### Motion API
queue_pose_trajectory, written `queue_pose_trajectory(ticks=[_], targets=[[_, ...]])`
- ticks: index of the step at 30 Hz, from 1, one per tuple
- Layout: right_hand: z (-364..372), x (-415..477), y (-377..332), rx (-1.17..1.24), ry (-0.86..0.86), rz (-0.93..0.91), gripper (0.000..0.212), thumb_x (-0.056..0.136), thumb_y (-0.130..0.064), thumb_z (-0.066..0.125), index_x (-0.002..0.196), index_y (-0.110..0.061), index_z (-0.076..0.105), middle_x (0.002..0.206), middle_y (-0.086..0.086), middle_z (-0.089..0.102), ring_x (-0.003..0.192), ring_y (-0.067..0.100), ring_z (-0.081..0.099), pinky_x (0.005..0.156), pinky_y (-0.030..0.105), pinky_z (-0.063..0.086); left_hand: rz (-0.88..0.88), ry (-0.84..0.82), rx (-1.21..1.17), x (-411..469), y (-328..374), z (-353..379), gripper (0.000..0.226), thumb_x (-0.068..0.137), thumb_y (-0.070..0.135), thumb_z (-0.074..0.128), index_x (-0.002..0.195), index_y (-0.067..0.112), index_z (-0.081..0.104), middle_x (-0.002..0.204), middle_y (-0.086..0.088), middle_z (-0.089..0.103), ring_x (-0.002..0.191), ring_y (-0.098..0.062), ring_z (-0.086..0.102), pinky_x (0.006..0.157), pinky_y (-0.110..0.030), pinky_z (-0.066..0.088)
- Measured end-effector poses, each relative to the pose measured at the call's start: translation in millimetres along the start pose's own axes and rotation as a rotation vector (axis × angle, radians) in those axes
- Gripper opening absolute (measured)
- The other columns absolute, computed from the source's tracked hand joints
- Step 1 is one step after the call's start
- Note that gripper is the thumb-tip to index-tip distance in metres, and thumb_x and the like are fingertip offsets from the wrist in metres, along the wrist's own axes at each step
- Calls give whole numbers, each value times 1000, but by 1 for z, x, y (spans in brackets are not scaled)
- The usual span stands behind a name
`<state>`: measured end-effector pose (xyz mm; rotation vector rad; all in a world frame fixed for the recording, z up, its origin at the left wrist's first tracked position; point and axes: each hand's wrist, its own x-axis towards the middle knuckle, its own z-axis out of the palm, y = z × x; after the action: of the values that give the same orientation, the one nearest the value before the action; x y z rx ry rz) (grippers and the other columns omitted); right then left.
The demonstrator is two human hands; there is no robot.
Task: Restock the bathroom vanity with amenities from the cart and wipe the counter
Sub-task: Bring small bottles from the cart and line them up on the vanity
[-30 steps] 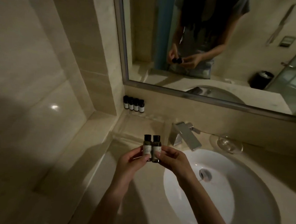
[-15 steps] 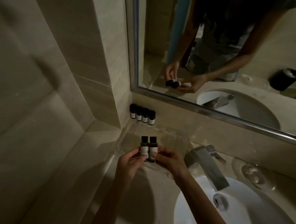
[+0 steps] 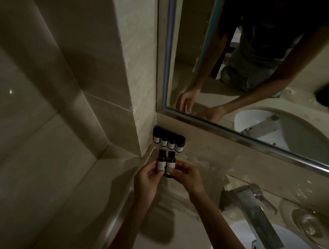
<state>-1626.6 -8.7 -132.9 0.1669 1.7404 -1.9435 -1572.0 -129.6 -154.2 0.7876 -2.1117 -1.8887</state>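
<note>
Dark bottles [image 3: 170,162], pinched by left hand [image 3: 147,179] and right hand [image 3: 188,177], now near corner row [image 3: 168,142].

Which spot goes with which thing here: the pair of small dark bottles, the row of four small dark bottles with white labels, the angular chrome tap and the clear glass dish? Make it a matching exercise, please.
Things
1. pair of small dark bottles with pale labels
2. row of four small dark bottles with white labels
3. angular chrome tap
4. clear glass dish

Places
A. over the white basin
B. pinched between left hand and right hand
C. just right of the tap
D. against the wall under the mirror

Pairs: 1-B, 2-D, 3-A, 4-C
</note>
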Motion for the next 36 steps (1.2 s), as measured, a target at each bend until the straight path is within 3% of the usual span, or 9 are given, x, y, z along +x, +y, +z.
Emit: queue_pose_trajectory(ticks=[6,12,16,19,22,29,36], targets=[[6,8,10,-46,30,-125,23,78,8,70,92,-10,69,82,-2,73,73,9,70,63,20,54,61,36,86,6,-9,-1,42,82,1,69,123,10,62,108,4,68,97,-5,66,85,-22,54],[11,2,31,-197,122,-251,29,77,2,74,97,-18,67,97,-1,73,93,14,69,82,27,56,110,81,138,-1,-15,-3,45,77,-3,73,116,17,63,97,15,67,94,0,66,84,-21,54],[13,-6,37,-241,147,-304,31,80,4,71,93,-24,66,95,-8,72,95,6,67,85,19,51,135,109,156,-11,-25,-4,37,79,1,73,110,20,65,106,4,71,99,2,65,89,-28,54],[10,-6,39,-297,170,-338,33,81,0,72,92,-30,65,95,-12,71,95,5,67,88,21,51,146,128,180,-19,-27,-4,38,81,6,73,118,11,66,111,-2,70,103,-7,66,90,-31,55],[8,-6,41,-367,165,-358,33,83,-4,71,96,-34,66,98,-16,70,97,3,66,91,23,51,171,159,192,-27,-27,-3,39,81,7,72,119,10,66,112,-2,70,100,-4,66,88,-28,55],[7,-11,51,-394,210,-377,43,80,-8,75,119,-24,63,106,-14,68,100,1,64,87,16,50,180,262,72,-42,-20,3,42,78,-2,73,117,12,65,107,4,69,93,-3,67,74,-15,54],[12,-12,52,-377,261,-416,25,81,-11,75,100,-24,67,99,-12,68,96,1,65,85,18,53,146,337,13,-33,-19,10,28,80,1,72,107,10,67,97,0,72,88,-3,68,74,-17,54]])
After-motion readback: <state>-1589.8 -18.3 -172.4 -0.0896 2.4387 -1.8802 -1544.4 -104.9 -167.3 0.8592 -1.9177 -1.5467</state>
